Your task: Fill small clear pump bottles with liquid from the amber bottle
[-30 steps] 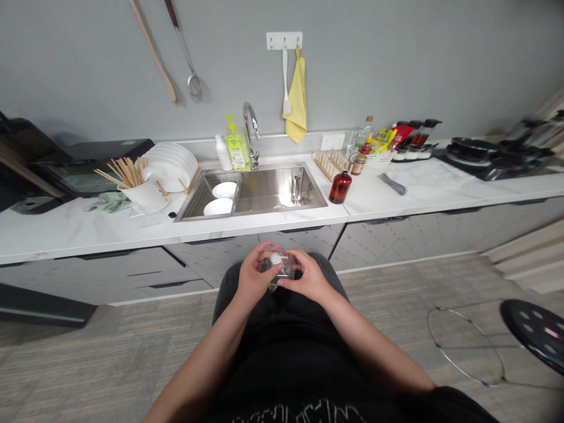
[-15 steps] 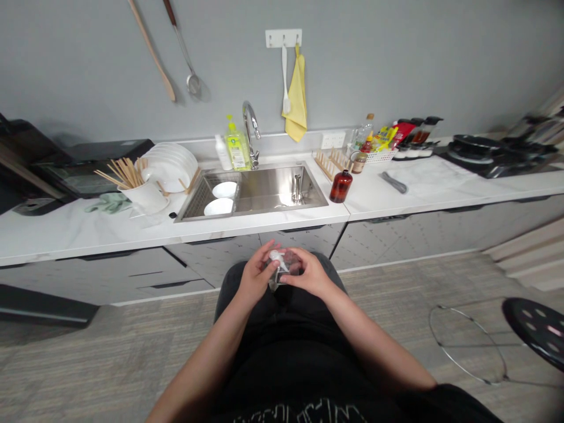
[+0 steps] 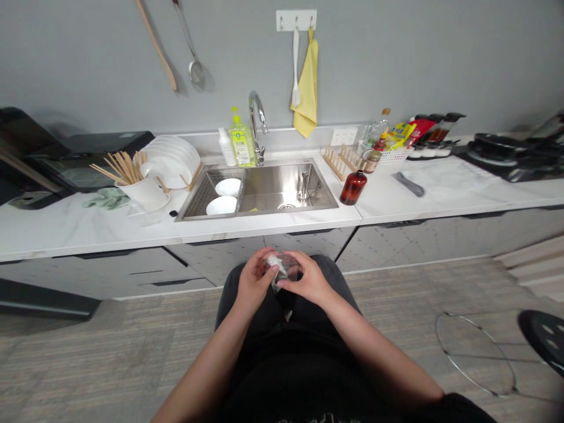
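Over my lap, both hands hold a clear plastic bag (image 3: 291, 268) with a small white piece (image 3: 276, 262) in it that looks like a pump head. My left hand (image 3: 254, 278) grips the bag's left side, thumb pressed near the white piece. Fingers and thumb of my right hand (image 3: 311, 280) close on its right side. Both hands are in front of the cabinet doors, below the counter's edge. On the counter ahead, right of the sink (image 3: 282, 188), stands an amber bottle (image 3: 353, 188) with a short dark neck and no pump on it.
White bowls (image 3: 222, 205) sit in the sink's left basket. Plates (image 3: 170, 158) and a chopstick holder (image 3: 145, 197) stand left of it, soap bottles (image 3: 242, 141) behind. A wooden rack (image 3: 337, 163) and stove (image 3: 497, 153) lie to the right. A black stool (image 3: 546, 338) stands at lower right.
The view has shifted, so the counter and wall appear slightly displaced. Both hands keep hold of the bag, with only a slight shift in their grip.
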The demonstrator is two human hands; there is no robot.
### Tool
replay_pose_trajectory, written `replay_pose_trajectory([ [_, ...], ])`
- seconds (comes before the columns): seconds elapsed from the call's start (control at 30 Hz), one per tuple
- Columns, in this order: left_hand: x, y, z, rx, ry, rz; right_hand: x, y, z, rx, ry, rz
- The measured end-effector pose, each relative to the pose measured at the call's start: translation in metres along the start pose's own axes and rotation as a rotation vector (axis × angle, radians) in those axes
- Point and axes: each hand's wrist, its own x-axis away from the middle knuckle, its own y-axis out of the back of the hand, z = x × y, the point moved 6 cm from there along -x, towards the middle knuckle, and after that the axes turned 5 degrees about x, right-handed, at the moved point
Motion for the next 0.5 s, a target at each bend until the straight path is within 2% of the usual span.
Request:
replay_pose_trajectory([
  [0.1, 0.001, 0.013, 0.008, -0.080, 0.034, -0.016, -0.014, -0.006, -0.001, 0.046, -0.006, -0.057],
  [0.2, 0.000, 0.028, 0.016, -0.172, 0.065, -0.070, -0.029, -0.024, 0.004, 0.118, 0.024, -0.088],
  [0.33, -0.010, 0.049, 0.012, -0.312, 0.023, -0.168, -0.043, -0.061, 0.013, 0.201, 0.095, 0.007],
  [0.43, -0.031, 0.092, -0.010, -0.331, -0.055, -0.303, -0.048, -0.072, 0.010, 0.244, 0.128, 0.112],
  [0.5, -0.050, 0.144, -0.035, -0.370, -0.149, -0.464, -0.053, -0.061, 0.000, 0.281, 0.110, 0.125],
])
